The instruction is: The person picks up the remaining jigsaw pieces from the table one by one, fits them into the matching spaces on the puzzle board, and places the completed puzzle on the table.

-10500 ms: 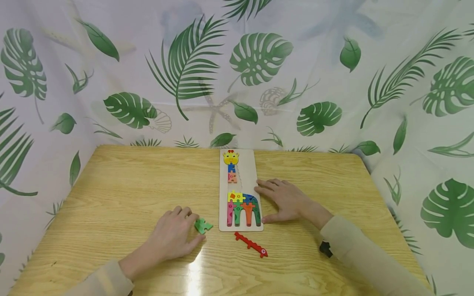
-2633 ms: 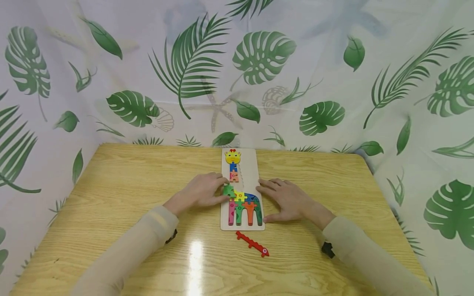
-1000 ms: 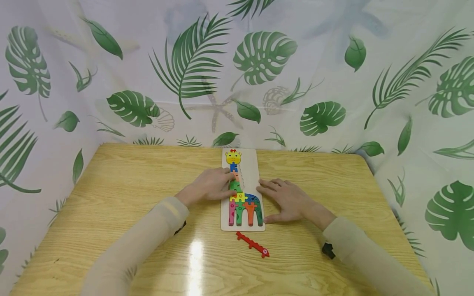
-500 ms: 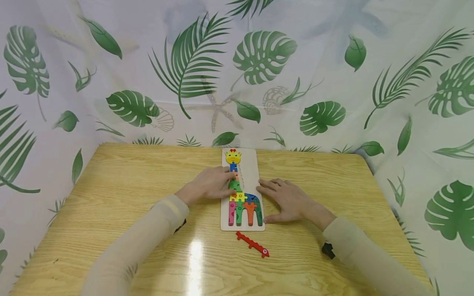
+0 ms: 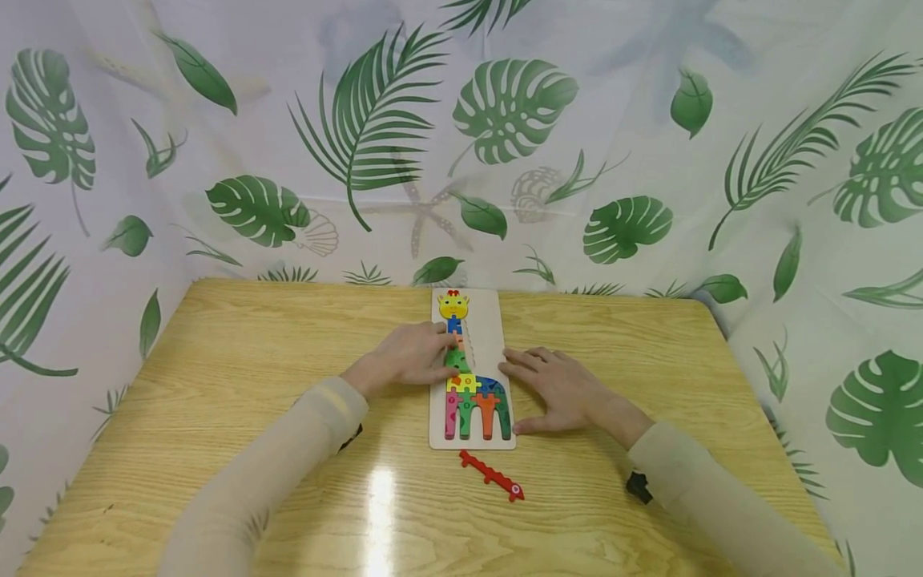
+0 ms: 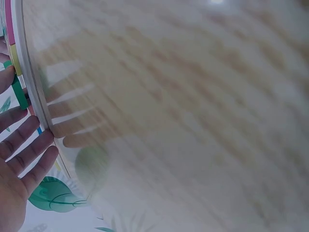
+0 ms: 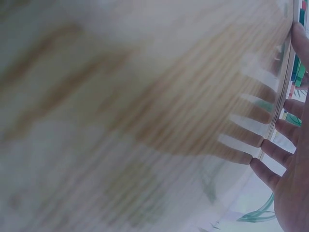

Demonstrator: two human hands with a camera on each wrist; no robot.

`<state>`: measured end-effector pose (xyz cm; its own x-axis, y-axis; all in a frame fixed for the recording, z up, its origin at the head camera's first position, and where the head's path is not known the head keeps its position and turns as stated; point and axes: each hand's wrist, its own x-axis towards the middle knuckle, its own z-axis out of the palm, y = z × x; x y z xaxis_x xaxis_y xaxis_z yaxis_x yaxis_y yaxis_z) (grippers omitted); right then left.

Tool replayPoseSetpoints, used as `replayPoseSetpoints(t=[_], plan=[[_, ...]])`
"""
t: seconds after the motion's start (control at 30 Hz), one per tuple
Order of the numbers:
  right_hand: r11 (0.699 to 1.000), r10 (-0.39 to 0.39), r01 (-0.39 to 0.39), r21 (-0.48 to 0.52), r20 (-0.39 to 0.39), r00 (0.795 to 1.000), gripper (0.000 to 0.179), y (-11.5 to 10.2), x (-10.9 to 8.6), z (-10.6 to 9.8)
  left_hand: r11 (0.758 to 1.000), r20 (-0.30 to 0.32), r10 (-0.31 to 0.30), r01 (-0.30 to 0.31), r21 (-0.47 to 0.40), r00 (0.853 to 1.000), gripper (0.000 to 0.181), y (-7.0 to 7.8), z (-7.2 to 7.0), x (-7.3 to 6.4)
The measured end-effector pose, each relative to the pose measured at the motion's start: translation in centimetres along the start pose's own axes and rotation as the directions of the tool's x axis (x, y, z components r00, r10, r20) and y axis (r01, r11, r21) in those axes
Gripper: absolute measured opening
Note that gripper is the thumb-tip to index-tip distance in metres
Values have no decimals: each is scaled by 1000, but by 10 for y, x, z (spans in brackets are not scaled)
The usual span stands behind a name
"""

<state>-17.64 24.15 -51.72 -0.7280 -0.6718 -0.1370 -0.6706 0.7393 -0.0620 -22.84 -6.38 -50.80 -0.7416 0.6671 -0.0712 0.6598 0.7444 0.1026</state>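
Note:
A giraffe puzzle board [image 5: 486,328] lies on the table, with coloured pieces in its head, neck, body and legs. My left hand [image 5: 407,355] pinches a green puzzle piece [image 5: 457,362] between thumb and fingers, in the neck just above the yellow body piece [image 5: 469,383]. In the left wrist view the green piece [image 6: 19,92] shows at the board's edge; whether it sits flat is unclear. Part of the neck is hidden by my fingers. My right hand [image 5: 558,390] rests with spread fingers at the board's right edge, holding nothing.
A long red puzzle piece [image 5: 492,475] with small knobs lies loose on the wooden table [image 5: 288,336], in front of the board. Behind the table hangs a white cloth [image 5: 404,144] printed with green leaves.
Earlier the green piece lay on the table left of the board. My left hand has carried it into the neck gap. During the last second both hands have hardly moved.

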Motion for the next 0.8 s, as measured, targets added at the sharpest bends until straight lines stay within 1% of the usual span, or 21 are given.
replayPoseSetpoints(t=[0.33,0.8], plan=[[1000,-4,4,7,-10,1000,103,2,0,3,1000,19,2,-2,-6,1000,54,0,-2,1],[1000,-4,4,14,-9,1000,102,2,0,3,999,24,-9,10,-30,1000,52,1,-3,1]])
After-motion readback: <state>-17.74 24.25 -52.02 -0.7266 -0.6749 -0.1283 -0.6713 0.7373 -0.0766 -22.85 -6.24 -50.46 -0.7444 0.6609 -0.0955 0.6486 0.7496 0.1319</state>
